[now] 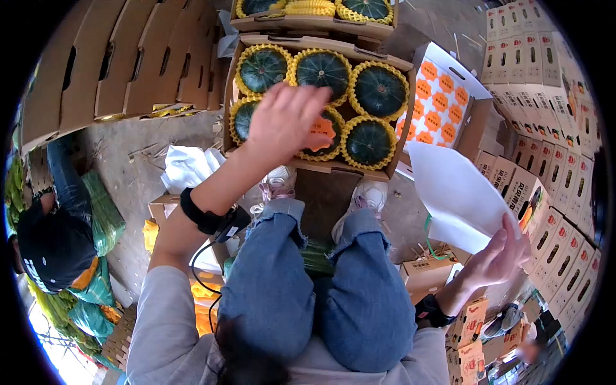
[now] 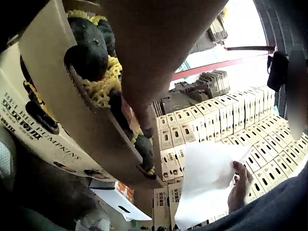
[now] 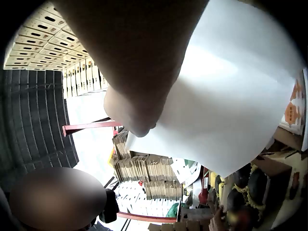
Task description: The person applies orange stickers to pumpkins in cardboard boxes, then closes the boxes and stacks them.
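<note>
My left hand (image 1: 289, 119) is over an open cardboard box (image 1: 391, 54) of dark green pumpkins (image 1: 381, 90), each in a yellow foam net. Its fingers reach across the middle of the box, fairly straight. Beside the palm, an orange label (image 1: 322, 133) lies on a front pumpkin, partly covered by the hand. In the left wrist view, the left hand (image 2: 137, 103) hangs down beside the pumpkins. Off to the right, my right hand (image 1: 497, 256) pinches the edge of a white paper sheet (image 1: 455, 192). The sheet bends upward and fills much of the right wrist view.
An open carton (image 1: 475, 119) right of the pumpkins holds sheets of orange labels (image 1: 440, 101). Another pumpkin box (image 1: 308, 24) stands behind. Flattened-looking brown cartons (image 1: 122, 58) line the left, and stacked printed boxes (image 1: 552, 192) the right. A person (image 1: 54, 237) bends at far left.
</note>
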The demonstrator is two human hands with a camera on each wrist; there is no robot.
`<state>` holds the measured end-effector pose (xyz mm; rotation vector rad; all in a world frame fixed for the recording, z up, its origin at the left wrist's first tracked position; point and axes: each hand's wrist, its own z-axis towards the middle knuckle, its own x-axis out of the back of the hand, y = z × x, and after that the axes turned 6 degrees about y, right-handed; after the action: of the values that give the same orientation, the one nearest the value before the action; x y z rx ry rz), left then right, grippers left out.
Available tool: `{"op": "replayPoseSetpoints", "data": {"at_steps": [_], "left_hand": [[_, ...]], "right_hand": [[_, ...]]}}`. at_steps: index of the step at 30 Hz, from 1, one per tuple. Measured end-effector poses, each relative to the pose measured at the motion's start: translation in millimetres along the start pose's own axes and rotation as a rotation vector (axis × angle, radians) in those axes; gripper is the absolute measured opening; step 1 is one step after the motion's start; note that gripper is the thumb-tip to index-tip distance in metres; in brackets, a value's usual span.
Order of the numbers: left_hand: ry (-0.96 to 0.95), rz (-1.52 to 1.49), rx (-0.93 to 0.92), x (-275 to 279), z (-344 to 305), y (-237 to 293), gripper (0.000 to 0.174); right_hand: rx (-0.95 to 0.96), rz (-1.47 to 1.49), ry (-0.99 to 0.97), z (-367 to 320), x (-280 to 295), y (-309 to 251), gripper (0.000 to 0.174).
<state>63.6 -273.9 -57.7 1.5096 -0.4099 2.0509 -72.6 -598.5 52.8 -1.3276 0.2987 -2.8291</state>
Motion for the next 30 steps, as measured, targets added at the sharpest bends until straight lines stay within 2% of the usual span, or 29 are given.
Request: {"op": "replayPoseSetpoints", "data": {"at_steps": [1, 2, 3, 5, 7, 8, 9, 10, 12, 14, 15, 16, 17, 19, 21, 22, 24, 27, 29, 30], "left_hand": [[-0.050, -0.094, -0.091, 6, 1, 6, 0.076], [-0.095, -0.122, -0.130, -2, -4, 10, 0.075], [-0.149, -0.140, -0.154, -11, -13, 12, 0.075], [-0.162, -0.233, -0.115, -20, -19, 7, 0.071], [-0.137, -0.341, -0.055, -7, -20, 9, 0.071], [-0.119, -0.547, -0.005, 8, -18, 12, 0.073], [-0.121, -0.937, 0.052, 21, -19, 12, 0.078], [-0.195, -1.186, 0.173, 38, -22, 13, 0.077], [-0.324, -1.681, 0.420, 79, -29, 13, 0.077], [-0.430, -2.170, 0.681, 106, -39, 13, 0.080], [-0.277, -2.084, 0.919, 108, -48, 14, 0.072], [-0.154, -2.140, 1.078, 112, -59, 10, 0.063], [-0.020, -2.186, 1.237, 118, -74, 3, 0.053], [-0.042, -1.695, 1.177, 114, -144, -34, 0.036], [0.144, -1.291, 1.531, 103, -259, -71, 0.029], [0.331, -1.261, 1.757, 94, -331, -70, 0.031], [0.864, -1.103, 2.115, 77, -472, -68, 0.036], [0.727, -0.715, 2.396, 82, -537, -22, 0.047], [0.687, -0.523, 2.490, 71, -556, -12, 0.049], [0.591, -0.429, 2.468, 78, -533, -8, 0.060]], "right_hand": [[0.082, -0.050, -0.025, 0, 0, 0, 0.025], [0.097, 0.025, -0.011, 0, -4, -1, 0.025], [0.115, 0.092, 0.001, -2, -10, 0, 0.015], [0.182, 0.144, 0.024, -2, -18, 5, 0.015], [0.212, 0.188, 0.153, 5, -26, -10, 0.017], [0.310, 0.372, 0.214, 14, -31, -18, 0.023], [0.372, 0.429, 0.149, 24, -28, -44, 0.016], [0.210, 0.422, 0.021, 10, -25, -47, 0.025], [0.479, 0.520, -0.175, 5, -22, -59, 0.038], [1.116, 0.623, -0.166, 23, -41, -101, 0.039], [1.233, 0.628, -0.158, 19, -51, -114, 0.037], [1.350, 0.635, -0.150, 16, -62, -127, 0.034], [1.385, 0.651, -0.205, 16, -69, -145, 0.032], [1.358, 0.746, -0.382, 11, -78, -151, 0.023], [1.201, 0.681, -0.422, 13, -77, -133, 0.030], [1.130, 0.621, -0.414, 16, -77, -123, 0.030], [1.024, 0.498, -0.393, 20, -81, -105, 0.028], [0.930, 0.362, -0.430, 15, -82, -84, 0.026], [0.894, 0.322, -0.480, 9, -81, -72, 0.025], [0.883, 0.304, -0.522, 8, -78, -64, 0.024]]}}
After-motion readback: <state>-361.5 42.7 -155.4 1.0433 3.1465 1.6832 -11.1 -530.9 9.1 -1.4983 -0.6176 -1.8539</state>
